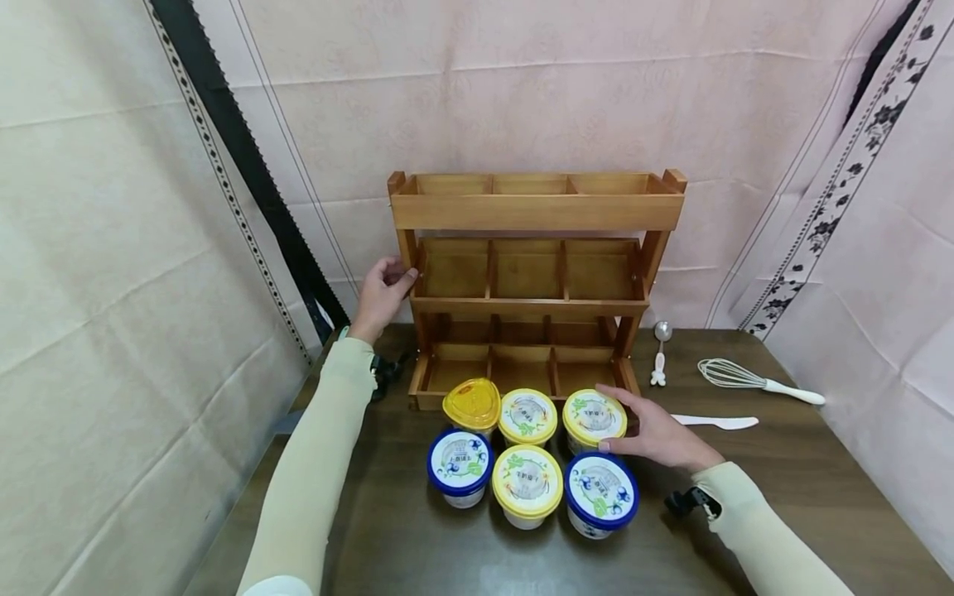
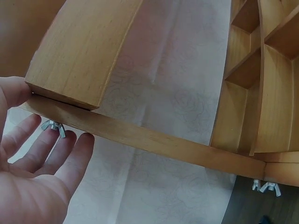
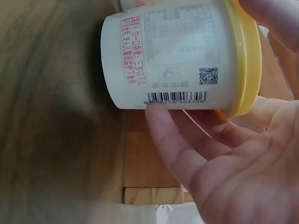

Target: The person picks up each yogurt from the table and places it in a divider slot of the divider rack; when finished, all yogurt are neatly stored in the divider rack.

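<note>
My left hand point(image 1: 382, 300) holds the left side of a three-tier wooden shelf point(image 1: 540, 213) at its middle tier. In the left wrist view the thumb lies at the tier's corner and the fingers are by the side rail point(image 2: 154, 139), near a wing nut point(image 2: 54, 126). My right hand point(image 1: 659, 432) grips a white cup with a yellow lid point(image 1: 595, 416) from the right, its thumb and fingers around it. The right wrist view shows the cup's printed side point(image 3: 177, 60), with a finger at the barcode. The cup overlaps the shelf's front in the head view.
Beside the held cup stand a yellow-lidded cup point(image 1: 527, 415) and a yellow rounded-triangle tub point(image 1: 472, 403). Nearer are two blue-lidded cups point(image 1: 460, 460) point(image 1: 600, 490) flanking another yellow-lidded cup point(image 1: 527, 482). At right lie a spoon point(image 1: 659, 364), whisk point(image 1: 734, 374) and white-bladed knife point(image 1: 726, 422).
</note>
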The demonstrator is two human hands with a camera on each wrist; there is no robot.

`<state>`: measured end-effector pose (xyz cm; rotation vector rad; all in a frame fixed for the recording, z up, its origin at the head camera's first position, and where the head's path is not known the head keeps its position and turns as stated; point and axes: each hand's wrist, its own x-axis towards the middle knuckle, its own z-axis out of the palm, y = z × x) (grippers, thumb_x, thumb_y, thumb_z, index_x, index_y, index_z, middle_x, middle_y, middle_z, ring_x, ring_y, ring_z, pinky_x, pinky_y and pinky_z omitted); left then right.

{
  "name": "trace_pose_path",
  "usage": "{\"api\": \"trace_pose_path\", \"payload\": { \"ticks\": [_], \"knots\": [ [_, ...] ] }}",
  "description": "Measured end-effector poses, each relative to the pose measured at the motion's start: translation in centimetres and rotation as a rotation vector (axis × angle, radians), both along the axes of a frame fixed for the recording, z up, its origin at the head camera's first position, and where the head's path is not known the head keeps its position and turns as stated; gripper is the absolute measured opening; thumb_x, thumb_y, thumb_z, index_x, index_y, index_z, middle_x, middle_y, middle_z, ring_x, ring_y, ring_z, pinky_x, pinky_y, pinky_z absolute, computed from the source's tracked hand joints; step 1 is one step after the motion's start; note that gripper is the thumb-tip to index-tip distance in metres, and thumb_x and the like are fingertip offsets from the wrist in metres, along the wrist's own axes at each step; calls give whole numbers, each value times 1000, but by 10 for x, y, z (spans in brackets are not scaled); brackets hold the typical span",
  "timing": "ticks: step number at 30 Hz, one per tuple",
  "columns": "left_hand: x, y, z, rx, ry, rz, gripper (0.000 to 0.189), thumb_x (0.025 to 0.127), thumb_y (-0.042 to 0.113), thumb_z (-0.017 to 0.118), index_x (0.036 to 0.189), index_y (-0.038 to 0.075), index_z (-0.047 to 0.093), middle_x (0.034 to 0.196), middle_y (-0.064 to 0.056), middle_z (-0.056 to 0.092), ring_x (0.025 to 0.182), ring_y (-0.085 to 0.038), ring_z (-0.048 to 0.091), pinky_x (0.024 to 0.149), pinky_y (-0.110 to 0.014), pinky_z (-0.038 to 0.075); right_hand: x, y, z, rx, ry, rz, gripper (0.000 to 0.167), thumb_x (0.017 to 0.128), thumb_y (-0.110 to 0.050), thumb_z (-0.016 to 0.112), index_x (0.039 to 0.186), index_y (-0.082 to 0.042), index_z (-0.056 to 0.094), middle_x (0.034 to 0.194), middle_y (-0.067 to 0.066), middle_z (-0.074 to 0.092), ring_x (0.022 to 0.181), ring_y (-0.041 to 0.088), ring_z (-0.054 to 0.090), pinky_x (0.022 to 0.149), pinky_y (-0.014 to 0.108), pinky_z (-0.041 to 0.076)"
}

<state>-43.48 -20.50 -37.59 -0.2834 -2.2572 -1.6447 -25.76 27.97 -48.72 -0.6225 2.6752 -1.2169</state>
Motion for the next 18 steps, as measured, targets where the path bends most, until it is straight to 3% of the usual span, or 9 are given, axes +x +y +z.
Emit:
{"api": "trace_pose_path", "payload": {
  "ticks": [7, 13, 18],
  "knots": [
    [-1, -3, -1, 32, 8, 13, 54, 99, 36, 76, 141, 7, 60, 137, -16, 63, 127, -29, 63, 111, -44, 53, -2, 2, 10, -48, 34, 6, 95, 88, -35, 88, 164, -10, 36, 143, 15, 60, 121, 30, 61, 91, 28, 59],
    [-2, -4, -2, 35, 29, 18, 52, 97, 38, 79, 138, 10, 63, 131, -12, 65, 121, -25, 63, 107, -40, 55, -5, 6, 18, -45, 69, -13, 93, 89, -34, 87, 164, -11, 36, 150, 18, 56, 124, 33, 60, 91, 29, 60],
    [-3, -1, -6, 101, 76, 27, 49, 95, 31, 81, 137, 12, 64, 130, -12, 67, 117, -23, 63, 101, -31, 55, -6, 10, 26, -44, 87, -39, 92, 91, -34, 85, 164, -12, 35, 155, 20, 51, 126, 35, 59, 93, 33, 60]
  ]
}}
